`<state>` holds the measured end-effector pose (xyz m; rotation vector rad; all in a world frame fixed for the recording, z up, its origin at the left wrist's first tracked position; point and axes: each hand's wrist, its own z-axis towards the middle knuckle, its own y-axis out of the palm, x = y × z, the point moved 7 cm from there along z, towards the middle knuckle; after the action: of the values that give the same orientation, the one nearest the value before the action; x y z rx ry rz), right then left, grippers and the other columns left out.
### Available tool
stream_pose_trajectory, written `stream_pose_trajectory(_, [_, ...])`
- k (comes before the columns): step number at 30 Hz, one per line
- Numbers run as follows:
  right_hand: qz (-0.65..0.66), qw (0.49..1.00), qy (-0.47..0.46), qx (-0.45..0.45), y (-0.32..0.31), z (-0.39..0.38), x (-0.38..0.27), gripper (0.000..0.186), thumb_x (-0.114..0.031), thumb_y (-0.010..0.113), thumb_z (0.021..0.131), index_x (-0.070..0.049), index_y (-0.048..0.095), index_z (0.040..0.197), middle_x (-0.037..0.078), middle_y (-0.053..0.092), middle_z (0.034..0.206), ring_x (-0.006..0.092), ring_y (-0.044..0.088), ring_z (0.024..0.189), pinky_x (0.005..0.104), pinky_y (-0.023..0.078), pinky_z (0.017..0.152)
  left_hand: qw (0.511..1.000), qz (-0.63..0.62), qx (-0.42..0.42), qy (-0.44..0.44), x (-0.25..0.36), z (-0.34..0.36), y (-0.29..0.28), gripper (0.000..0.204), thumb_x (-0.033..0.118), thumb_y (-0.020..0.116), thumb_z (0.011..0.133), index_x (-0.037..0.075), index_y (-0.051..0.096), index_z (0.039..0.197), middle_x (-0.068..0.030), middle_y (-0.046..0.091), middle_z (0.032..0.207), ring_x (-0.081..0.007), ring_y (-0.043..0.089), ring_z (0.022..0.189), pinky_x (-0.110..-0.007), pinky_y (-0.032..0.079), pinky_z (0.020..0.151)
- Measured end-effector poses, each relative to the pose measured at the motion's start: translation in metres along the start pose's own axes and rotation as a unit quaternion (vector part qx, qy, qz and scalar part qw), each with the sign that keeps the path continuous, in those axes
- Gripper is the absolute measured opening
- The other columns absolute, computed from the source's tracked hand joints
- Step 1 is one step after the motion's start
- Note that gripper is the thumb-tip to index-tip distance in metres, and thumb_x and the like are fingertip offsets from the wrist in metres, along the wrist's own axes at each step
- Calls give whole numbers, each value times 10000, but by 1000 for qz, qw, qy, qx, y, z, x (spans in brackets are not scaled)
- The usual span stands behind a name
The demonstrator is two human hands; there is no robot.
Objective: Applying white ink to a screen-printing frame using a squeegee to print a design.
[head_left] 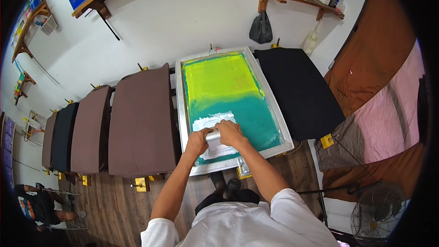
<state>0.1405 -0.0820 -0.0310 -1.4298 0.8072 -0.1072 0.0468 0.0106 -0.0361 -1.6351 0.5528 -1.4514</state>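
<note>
In front of me lies a screen-printing screen (275, 108) with a silver metal frame. Its mesh is yellow-green (219, 75) at the far part and teal (251, 116) nearer me. Both hands grip the pale metal bar of a squeegee (213, 136) at the near part of the mesh. My left hand (197, 142) is closed round the bar's left end, and my right hand (230, 132) round its right end. White ink (212, 120) is smeared in a ragged patch around the squeegee. The squeegee's lower edge is hidden.
Right of the screen is a black fabric-covered board (297, 91). Brown boards (141, 123) and a black board (63, 137) line up leftward. A metal bracket (244, 167) sits at the screen's near edge. A fan (378, 212) stands lower right; another person (43, 206) is far left.
</note>
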Motion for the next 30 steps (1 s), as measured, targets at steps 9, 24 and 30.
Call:
stream_pose_trajectory(9, [-2,999,17,-37,-5,-66,-15,379,-35,693,702,-106,687,1074,120,655,1043,334,631,1024,520,471,852,998,-33,-41,-25,32,-48,2,486,-78,649,654,81,702,1110,-183,720,974,-404,685,872,-470,542,828])
stream_pose_trajectory(24, [-62,998,-32,11,7,-32,-10,447,7,690,699,-108,650,1130,94,597,1069,309,581,1061,488,391,876,997,-63,26,-31,6,-30,13,597,-136,570,690,106,654,1230,-107,635,1289,-282,556,1263,-571,331,1101])
stream_pose_trajectory(30, [-48,997,-37,-36,-11,-87,-31,505,9,711,663,-101,632,1149,89,601,1094,292,595,1086,507,369,969,999,-22,-41,-23,36,-75,14,620,-107,633,675,126,653,1250,-109,666,1223,-264,578,1238,-591,295,1127])
